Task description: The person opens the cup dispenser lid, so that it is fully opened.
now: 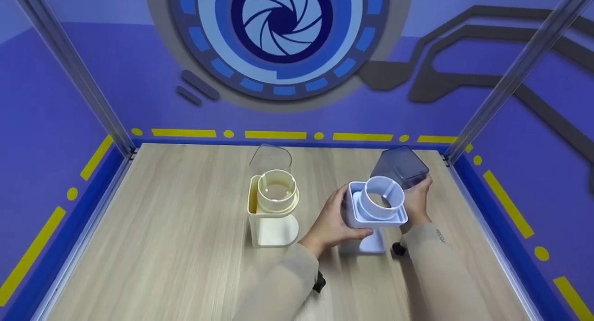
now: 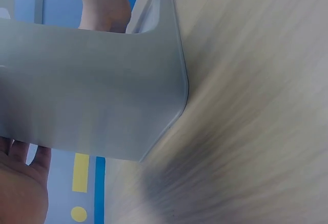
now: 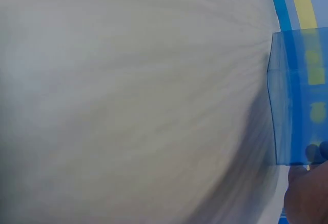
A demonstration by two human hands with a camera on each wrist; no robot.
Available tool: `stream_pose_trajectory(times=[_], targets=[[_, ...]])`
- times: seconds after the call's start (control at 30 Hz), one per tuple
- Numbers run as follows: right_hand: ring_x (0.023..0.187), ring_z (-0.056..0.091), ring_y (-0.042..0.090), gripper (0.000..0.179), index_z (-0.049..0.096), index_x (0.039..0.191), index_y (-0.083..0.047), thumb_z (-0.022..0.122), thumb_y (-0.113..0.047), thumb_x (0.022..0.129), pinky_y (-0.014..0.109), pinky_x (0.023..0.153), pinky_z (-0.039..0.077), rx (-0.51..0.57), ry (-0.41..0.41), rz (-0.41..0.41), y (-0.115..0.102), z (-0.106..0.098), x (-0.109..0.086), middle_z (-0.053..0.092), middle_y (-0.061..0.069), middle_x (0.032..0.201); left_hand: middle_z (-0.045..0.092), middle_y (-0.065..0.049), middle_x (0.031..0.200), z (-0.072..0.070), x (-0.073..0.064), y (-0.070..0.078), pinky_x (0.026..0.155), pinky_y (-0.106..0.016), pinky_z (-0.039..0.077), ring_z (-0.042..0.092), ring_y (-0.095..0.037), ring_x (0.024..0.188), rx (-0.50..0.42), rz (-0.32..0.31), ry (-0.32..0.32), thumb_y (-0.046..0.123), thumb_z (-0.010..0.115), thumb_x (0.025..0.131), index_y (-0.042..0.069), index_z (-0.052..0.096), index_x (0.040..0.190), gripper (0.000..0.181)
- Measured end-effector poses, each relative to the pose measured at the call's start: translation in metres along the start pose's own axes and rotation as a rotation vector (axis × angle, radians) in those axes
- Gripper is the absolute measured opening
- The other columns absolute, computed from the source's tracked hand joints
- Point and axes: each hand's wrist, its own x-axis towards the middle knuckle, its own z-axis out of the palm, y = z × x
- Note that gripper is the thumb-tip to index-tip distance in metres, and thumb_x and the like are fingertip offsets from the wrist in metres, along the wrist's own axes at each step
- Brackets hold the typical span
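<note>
A pale blue plastic dispenser base [image 1: 355, 219] with a round ring on top stands right of the middle in the head view. My left hand [image 1: 332, 226] grips its upper left side, thumb across the front. The base's smooth side [image 2: 92, 90] fills much of the left wrist view; whether its foot touches the table is unclear. Behind it to the right, my right hand [image 1: 417, 202] holds a see-through bluish box-shaped container [image 1: 399, 165], tilted, with part of the fingers hidden. In the right wrist view, fingertips show against the container's wall [image 3: 297, 106].
A cream dispenser base [image 1: 274, 230] of like shape stands left of the blue one on the wooden table [image 1: 176, 228]. Just behind it is a clear container [image 1: 274, 157]. Blue-purple panels [image 1: 116, 75] and metal posts [image 1: 83, 66] enclose the table.
</note>
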Motion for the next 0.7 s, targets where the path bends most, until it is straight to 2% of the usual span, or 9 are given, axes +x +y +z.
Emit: stream_pose_trajectory(times=[0.1,0.17,0.23,0.37,0.53,0.7], targets=[[0.167,0.031,0.047,0.122,-0.006,0.172,-0.002,0.076,0.021,0.086,0.054,0.143,0.027,0.081,-0.01,0.01,0.002,-0.001,0.001,0.01,0.031,0.181,0.052,-0.005,0.171,0.0,0.001,0.003,0.139,-0.046,0.036,0.05,-0.022,0.157,0.001,-0.003,-0.015,0.036,0.11,0.069,0.019,0.032,0.178,0.135],[0.17,0.025,0.046,0.124,-0.01,0.173,-0.006,0.077,0.019,0.088,0.053,0.144,0.023,0.097,-0.018,0.034,0.002,-0.003,0.0,0.005,0.028,0.183,0.046,-0.007,0.176,-0.001,0.001,0.006,0.141,-0.048,0.034,0.046,-0.024,0.162,0.014,-0.017,-0.027,0.038,0.11,0.069,0.019,0.026,0.18,0.141],[0.174,0.015,0.045,0.129,-0.015,0.175,-0.009,0.079,0.013,0.09,0.053,0.146,0.018,0.07,-0.025,0.045,0.002,-0.005,-0.002,-0.001,0.028,0.183,0.039,-0.009,0.181,-0.002,0.0,0.01,0.142,-0.051,0.032,0.04,-0.028,0.167,0.041,-0.032,-0.028,0.042,0.11,0.068,0.02,0.02,0.182,0.147],[0.177,-0.003,0.043,0.14,-0.024,0.175,-0.013,0.088,-0.005,0.093,0.053,0.146,0.008,-0.069,-0.05,0.036,-0.002,-0.013,-0.01,-0.007,0.027,0.183,0.028,-0.007,0.188,-0.008,-0.002,0.023,0.14,-0.057,0.032,0.03,-0.031,0.173,0.132,-0.051,-0.012,0.052,0.109,0.067,0.028,0.014,0.183,0.152],[0.176,0.001,0.046,0.144,-0.019,0.178,-0.019,0.095,-0.018,0.089,0.062,0.146,0.007,-0.181,-0.046,-0.037,-0.016,-0.023,-0.016,0.002,0.028,0.184,0.031,-0.003,0.187,-0.02,0.001,0.054,0.137,-0.06,0.038,0.032,-0.03,0.173,0.246,0.013,0.034,0.063,0.103,0.069,0.035,0.016,0.183,0.146],[0.178,-0.004,0.039,0.144,-0.018,0.179,-0.029,0.097,-0.035,0.091,0.065,0.145,0.005,-0.219,-0.071,-0.048,-0.045,-0.033,-0.016,-0.001,0.016,0.189,0.035,-0.005,0.184,-0.044,0.008,0.095,0.133,-0.062,0.043,0.038,-0.031,0.169,0.317,0.098,0.096,0.072,0.095,0.073,0.036,0.019,0.182,0.138]])
